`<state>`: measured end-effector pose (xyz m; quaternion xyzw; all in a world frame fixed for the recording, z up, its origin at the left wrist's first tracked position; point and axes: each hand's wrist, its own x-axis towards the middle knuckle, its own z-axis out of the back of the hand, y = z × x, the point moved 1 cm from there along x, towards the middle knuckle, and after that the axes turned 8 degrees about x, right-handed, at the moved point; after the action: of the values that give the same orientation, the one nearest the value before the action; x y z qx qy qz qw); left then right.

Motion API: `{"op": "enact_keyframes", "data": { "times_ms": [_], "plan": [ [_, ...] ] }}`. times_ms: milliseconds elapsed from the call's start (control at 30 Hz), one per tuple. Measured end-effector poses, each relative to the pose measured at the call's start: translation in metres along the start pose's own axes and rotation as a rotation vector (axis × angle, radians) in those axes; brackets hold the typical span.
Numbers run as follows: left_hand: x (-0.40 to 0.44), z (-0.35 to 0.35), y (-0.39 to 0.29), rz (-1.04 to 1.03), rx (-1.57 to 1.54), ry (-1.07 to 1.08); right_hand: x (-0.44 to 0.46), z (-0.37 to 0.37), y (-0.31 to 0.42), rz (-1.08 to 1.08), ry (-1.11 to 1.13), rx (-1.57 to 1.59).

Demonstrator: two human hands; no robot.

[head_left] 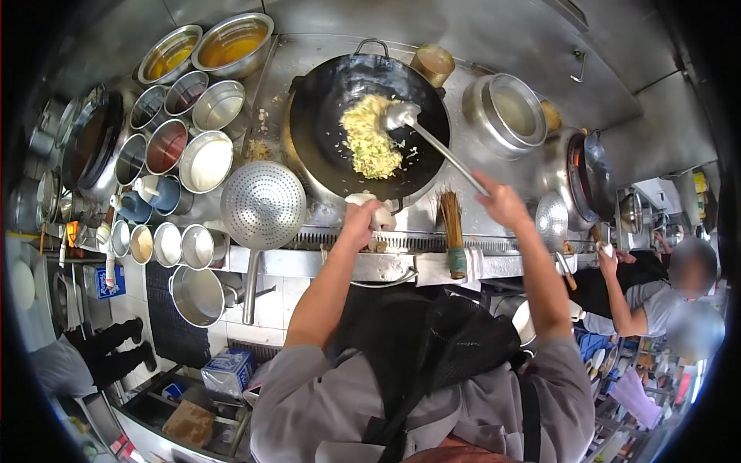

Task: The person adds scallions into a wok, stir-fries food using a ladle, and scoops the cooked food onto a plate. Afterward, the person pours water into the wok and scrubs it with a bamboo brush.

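A large black wok (316, 116) sits on the range, and yellow-green chopped food (374, 143) lies in its middle. My left hand (361, 224) is closed on a white cloth (380, 212) at the wok's near rim. In my right hand (502, 204) is the long handle of a metal ladle (401, 116), whose head touches the upper right part of the food. A bamboo brush (451, 231) with a green-bound end stands between my hands, nearer the counter's front edge.
A perforated strainer (263, 204) rests left of the wok. Several metal containers (206, 161) and two bowls of yellow liquid (232, 45) fill the left. A steel pot (513, 112) stands at right. A co-worker (656, 305) is far right, another person (77, 359) lower left.
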<state>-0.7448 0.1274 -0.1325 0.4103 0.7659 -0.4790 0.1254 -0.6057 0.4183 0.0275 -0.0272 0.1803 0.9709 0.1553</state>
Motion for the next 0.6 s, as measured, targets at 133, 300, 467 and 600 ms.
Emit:
{"op": "enact_keyframes", "data": {
  "times_ms": [133,300,467,600],
  "plan": [
    [-0.002,-0.002,-0.003,-0.039,0.041,-0.003,0.015,-0.047,0.055,-0.331,0.037,0.691],
    [0.005,-0.001,-0.002,-0.026,0.085,-0.024,0.033,-0.089,0.082,-0.317,0.043,0.731],
    [-0.009,-0.005,-0.001,-0.037,0.007,-0.001,-0.029,-0.072,0.029,0.129,0.001,0.477],
    [-0.008,-0.009,-0.004,-0.073,0.017,0.001,-0.089,-0.063,-0.016,-0.167,-0.098,0.313]
  ]
}}
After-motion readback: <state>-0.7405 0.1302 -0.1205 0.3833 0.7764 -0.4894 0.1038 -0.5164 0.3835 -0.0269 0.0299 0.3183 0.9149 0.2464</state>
